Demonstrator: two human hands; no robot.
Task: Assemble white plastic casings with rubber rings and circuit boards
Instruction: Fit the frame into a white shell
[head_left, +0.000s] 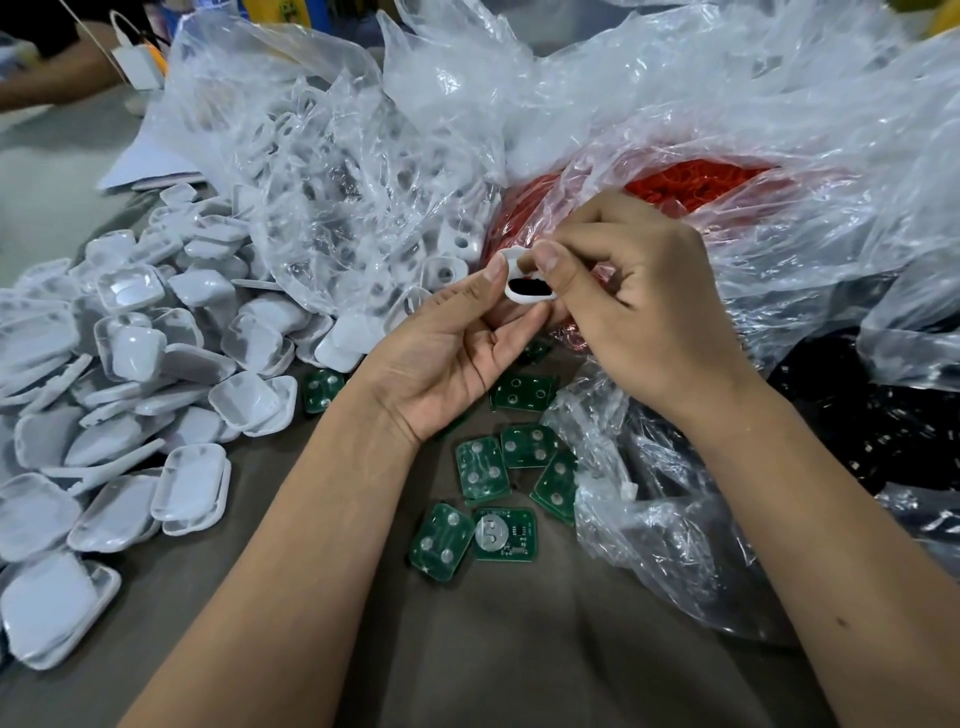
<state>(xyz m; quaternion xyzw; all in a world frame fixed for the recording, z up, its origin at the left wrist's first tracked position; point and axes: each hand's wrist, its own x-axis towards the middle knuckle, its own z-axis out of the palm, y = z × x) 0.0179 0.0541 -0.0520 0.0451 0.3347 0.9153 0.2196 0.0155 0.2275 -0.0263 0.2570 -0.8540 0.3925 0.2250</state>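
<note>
A small white plastic casing (521, 297) with a dark inside is held up in the middle of the view. My left hand (447, 358) grips it from below and the left, thumb on its rim. My right hand (634, 306) pinches its right side, thumb pressing on top. Several green circuit boards (485, 470) lie on the table under my hands. Red rubber rings (691, 184) fill a clear bag just behind my right hand. Whether a ring sits in the held casing cannot be told.
A heap of white casings (130, 395) covers the left of the brown table (519, 649). A clear bag with more white parts (363, 208) lies behind it. Crumpled plastic bags (649, 509) with dark contents sit at right. Another person's arm (52, 78) is at far left.
</note>
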